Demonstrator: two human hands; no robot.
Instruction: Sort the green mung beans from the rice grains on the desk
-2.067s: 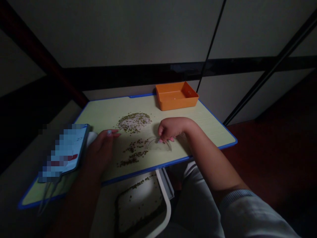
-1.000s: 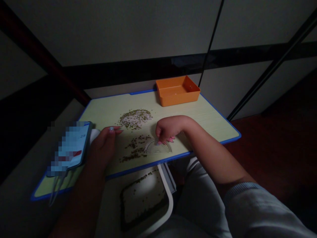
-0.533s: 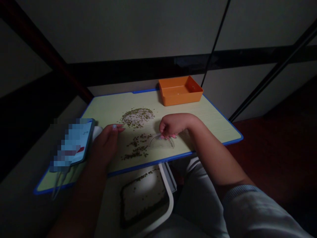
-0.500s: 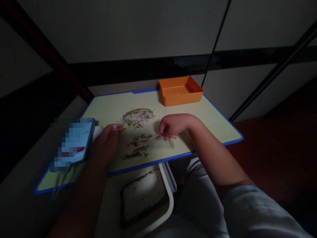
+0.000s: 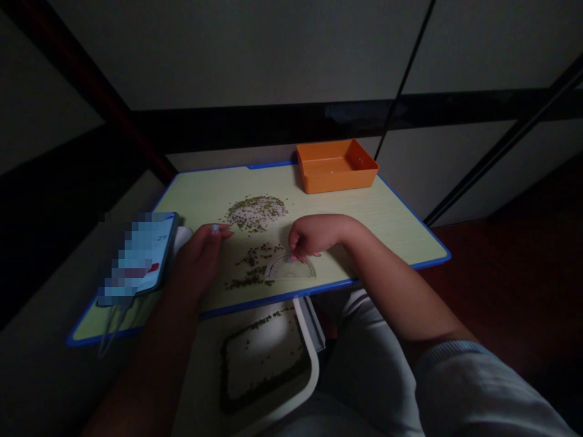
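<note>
A clear semicircular protractor lies against the yellow tabletop near its front edge. My right hand bends down over it, fingers curled, with the fingertips gripping its curved upper side. Just left of the protractor is a loose scatter of small dark green grains, which look like beans. Farther back sits a larger pile of green grains mixed with white ones. My left hand rests at the left of both piles, fingers stretched toward them and holding nothing visible.
An orange open box stands at the back right of the blue-edged table. A phone with a cable leans at the left. Below the front edge, a pale surface holds dark grains along its borders, beside my legs.
My right hand has slid the protractor a little left and nearer to me, up against the scattered green grains. My left hand stays about where it was.
</note>
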